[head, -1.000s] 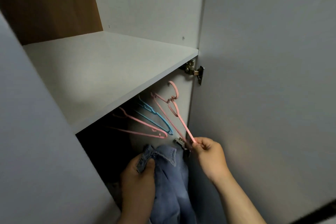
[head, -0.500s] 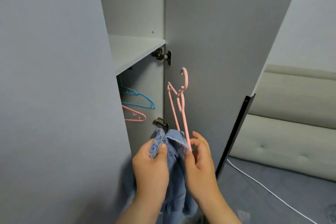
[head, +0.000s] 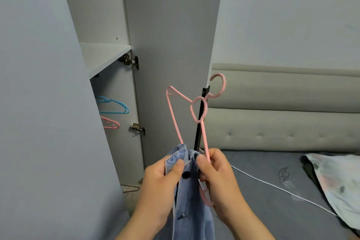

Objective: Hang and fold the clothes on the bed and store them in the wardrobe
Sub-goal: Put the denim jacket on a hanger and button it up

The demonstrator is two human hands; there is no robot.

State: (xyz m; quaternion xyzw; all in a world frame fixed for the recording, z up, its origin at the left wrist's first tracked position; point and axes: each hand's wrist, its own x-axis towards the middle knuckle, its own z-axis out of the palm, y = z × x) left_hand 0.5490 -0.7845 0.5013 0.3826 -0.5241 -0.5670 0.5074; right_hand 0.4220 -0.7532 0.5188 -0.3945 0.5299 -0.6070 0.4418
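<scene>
The left hand pinches the denim shirt at its collar, and the right hand grips the pink hanger, both held before the open wardrobe. The collar is best held wide while one hanger arm slides in.

Left hand: thumb and fingers pinching blue denim shirt collar. Right hand: fingers curled round slim pink hanger.
</scene>
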